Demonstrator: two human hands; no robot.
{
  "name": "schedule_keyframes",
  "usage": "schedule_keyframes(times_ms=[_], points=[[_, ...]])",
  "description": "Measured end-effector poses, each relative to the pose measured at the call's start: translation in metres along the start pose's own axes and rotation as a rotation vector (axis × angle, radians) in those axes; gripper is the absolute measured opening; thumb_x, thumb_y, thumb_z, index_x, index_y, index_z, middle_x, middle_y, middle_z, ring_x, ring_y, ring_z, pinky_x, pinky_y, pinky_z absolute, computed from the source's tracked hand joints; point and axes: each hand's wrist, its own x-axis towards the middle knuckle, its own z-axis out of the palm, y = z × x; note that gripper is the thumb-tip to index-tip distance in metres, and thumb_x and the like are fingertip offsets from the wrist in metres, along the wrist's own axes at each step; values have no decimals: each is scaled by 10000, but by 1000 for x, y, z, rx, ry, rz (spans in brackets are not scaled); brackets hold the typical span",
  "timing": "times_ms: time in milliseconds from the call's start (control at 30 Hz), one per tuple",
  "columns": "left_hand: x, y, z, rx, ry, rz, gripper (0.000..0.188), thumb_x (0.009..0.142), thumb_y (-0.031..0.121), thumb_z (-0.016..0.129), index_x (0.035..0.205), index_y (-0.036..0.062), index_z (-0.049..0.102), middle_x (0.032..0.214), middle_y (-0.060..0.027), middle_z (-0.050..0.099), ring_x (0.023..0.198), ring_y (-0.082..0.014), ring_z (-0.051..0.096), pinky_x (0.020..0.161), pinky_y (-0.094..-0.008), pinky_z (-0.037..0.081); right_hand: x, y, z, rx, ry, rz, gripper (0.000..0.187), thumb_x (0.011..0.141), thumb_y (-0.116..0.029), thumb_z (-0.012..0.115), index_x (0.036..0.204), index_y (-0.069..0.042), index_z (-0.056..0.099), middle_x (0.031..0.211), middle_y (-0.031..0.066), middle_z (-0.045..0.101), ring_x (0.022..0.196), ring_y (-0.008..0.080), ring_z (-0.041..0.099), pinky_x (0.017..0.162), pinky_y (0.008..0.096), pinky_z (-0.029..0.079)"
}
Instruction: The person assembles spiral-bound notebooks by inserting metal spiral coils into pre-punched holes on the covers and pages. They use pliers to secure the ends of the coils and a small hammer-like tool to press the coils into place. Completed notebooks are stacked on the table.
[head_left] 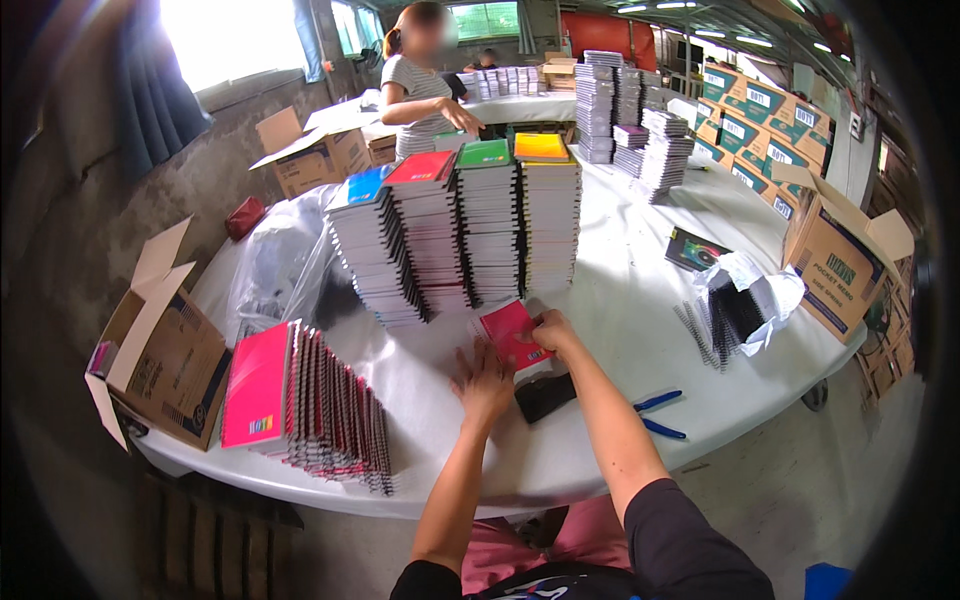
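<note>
A small pinkish-red notebook (507, 331) lies on the white-covered table just in front of me. My left hand (482, 380) rests on its lower left side, fingers spread and flat. At the right edge of the cover, my right hand (553, 334) has its fingers bent and pinched onto the notebook. Beneath my right wrist lies a flat black object (546, 398), its kind unclear. Blue-handled pliers (660, 416) are to the right of my right forearm. To the left leans a tall pile of red spiral notebooks (262, 385).
Blue (365, 187), red (420, 168), green (485, 154) and yellow (541, 148) notebook stacks rise ahead. Black spiral coils (735, 315) lie in white wrapping at right. Open cartons (165, 370) flank the table. A person (425, 105) stands across it.
</note>
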Motion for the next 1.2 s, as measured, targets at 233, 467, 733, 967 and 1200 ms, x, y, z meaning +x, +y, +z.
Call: schedule_keyframes(times_ms=[233,467,733,967,1200], points=[[64,-54,11,-94,126,83,657,799,374,609,1382,205,355,1456,-45,317,1350,-352,240,962,-683,241,-10,11,-30,214,5,-48,360,636,-2,785,923,33,571,810,134,642,734,215,617,610,329,482],[121,-34,-33,-22,-397,145,770,633,357,786,1294,129,463,1344,-140,444,1229,-289,431,984,-356,378,-6,30,-29,257,99,-158,580,586,-87,811,1067,12,502,879,167,654,798,264,642,698,346,488],[96,-13,-30,194,98,448,510,603,192,788,1061,85,593,1024,-113,630,894,-288,621,735,-349,494,-9,43,-28,241,94,-191,560,587,-95,795,1072,-9,529,907,156,661,847,284,644,753,341,491],[119,-28,-15,-431,101,146,324,703,144,719,1012,96,634,754,-101,632,708,-256,614,675,-337,488,-22,28,-31,451,27,-260,532,604,-5,762,1078,0,519,977,108,612,914,209,597,794,321,475],[104,-14,-9,-52,680,505,265,793,226,680,1015,90,629,1042,-131,552,995,-240,519,848,-353,426,-33,10,-34,619,-66,-306,505,673,100,695,1108,-10,463,1057,113,584,939,189,585,827,306,487]])
